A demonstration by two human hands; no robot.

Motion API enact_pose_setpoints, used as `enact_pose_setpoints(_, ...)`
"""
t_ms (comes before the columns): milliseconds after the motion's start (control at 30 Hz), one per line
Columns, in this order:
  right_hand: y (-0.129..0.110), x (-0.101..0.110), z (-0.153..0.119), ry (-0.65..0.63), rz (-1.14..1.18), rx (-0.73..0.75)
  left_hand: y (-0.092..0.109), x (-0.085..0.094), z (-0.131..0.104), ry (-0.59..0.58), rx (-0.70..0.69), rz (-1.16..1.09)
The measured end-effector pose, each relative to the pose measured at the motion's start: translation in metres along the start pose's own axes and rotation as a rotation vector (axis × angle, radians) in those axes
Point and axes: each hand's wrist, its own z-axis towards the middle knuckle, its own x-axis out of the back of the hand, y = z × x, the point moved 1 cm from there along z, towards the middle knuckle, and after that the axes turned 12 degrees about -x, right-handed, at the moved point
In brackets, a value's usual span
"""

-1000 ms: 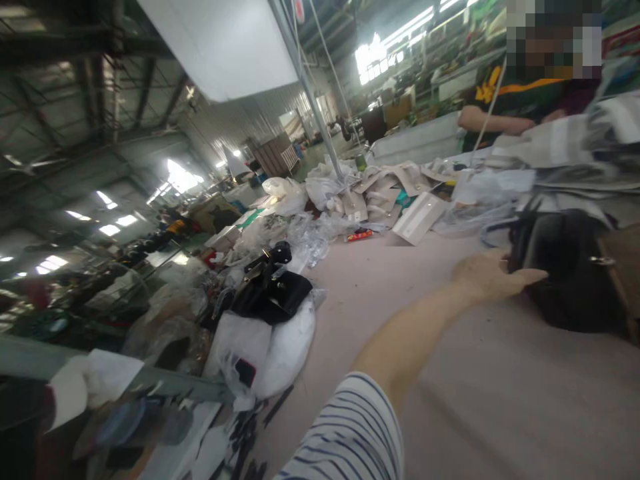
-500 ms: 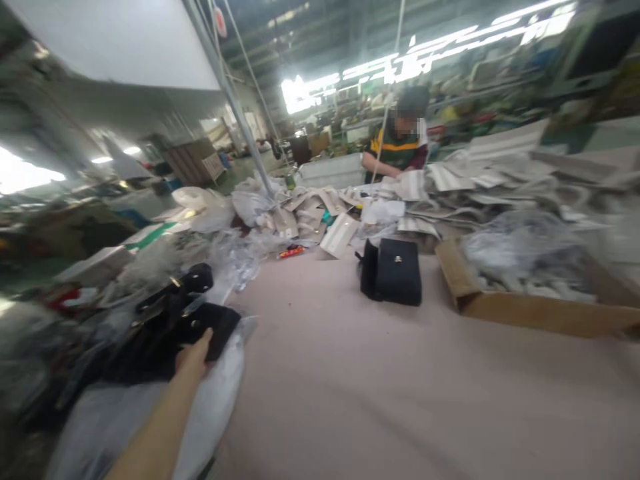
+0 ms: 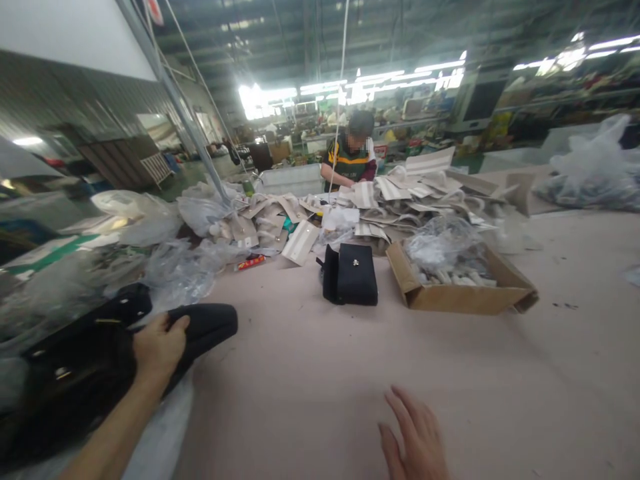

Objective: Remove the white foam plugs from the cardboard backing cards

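Note:
At the left, my left hand (image 3: 159,348) is closed on a black bag (image 3: 213,325), thumb on top, at the edge of a pile of black bags (image 3: 75,373) with metal studs. My right hand (image 3: 414,437) hovers low over the table (image 3: 300,400) at the front, fingers apart and nothing in them. Ahead of it, a small black bag (image 3: 357,277) with a metal clasp sits on the table, its side flap standing out to the left.
An open cardboard box (image 3: 455,301) holding plastic-wrapped pieces stands right of the small bag. Behind lie heaped grey-white panels (image 3: 400,193) and clear plastic bags (image 3: 185,267). A red-wrapped item (image 3: 251,263) lies near them. Across the table a co-worker (image 3: 353,157) bends over the heap.
The view has swung to the right. My right hand has come into view at the front. My left hand now grips a black bag, which has shifted out over the table edge of the pile.

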Motion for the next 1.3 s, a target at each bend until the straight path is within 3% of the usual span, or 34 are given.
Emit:
enact_pose_setpoints(67,-0.058,-0.010,0.066,-0.045,0.041,0.272,0.043,-0.019,-0.007,-0.106,-0.243,-0.038)
enact_pose_setpoints(133,-0.117,-0.018,0.134,-0.106,-0.054,0.431,0.082,-0.046,-0.022,-0.263,-0.400,-0.059)
enact_pose_setpoints(200,-0.160,-0.029,0.188,-0.174,-0.264,0.562,0.111,-0.075,-0.039,-0.448,-0.453,-0.036)
enact_pose_setpoints(300,-0.183,-0.058,0.231,-0.243,-0.424,0.610,0.131,-0.105,-0.053,-0.507,-0.388,-0.037)
enact_pose_setpoints(467,-0.168,-0.106,0.240,-0.263,-0.423,0.613,0.131,-0.117,-0.051,-0.572,-0.447,-0.031)
enact_pose_setpoints(567,-0.161,-0.106,0.242,-0.259,-0.422,0.603,0.141,-0.122,-0.049,-0.596,-0.609,0.123)
enact_pose_setpoints(667,-0.153,-0.082,0.249,-0.207,-0.398,0.566,0.161,-0.131,-0.047,-0.601,-0.800,0.203)
enact_pose_setpoints(800,-0.122,-0.028,0.261,-0.083,-0.307,0.523,0.200,-0.142,-0.037,-0.640,-1.046,0.200)
enact_pose_setpoints(933,-0.073,0.018,0.272,0.036,0.137,0.498,0.260,-0.149,-0.038,-0.639,-1.269,0.156)
enact_pose_setpoints(1033,-0.042,0.030,0.278,0.046,0.391,0.480,0.315,-0.158,-0.056,-0.647,-1.400,0.101)
enact_pose_setpoints(1133,-0.023,0.032,0.281,0.059,0.449,0.474,0.362,-0.169,-0.081,-0.719,-1.519,0.113)
enact_pose_setpoints(1233,-0.018,0.039,0.275,0.137,0.356,0.453,0.389,-0.174,-0.097,-0.703,-1.552,0.193)
enact_pose_setpoints(1300,-0.024,0.047,0.263,0.234,0.174,0.438,0.395,-0.170,-0.100,-0.665,-1.572,0.204)
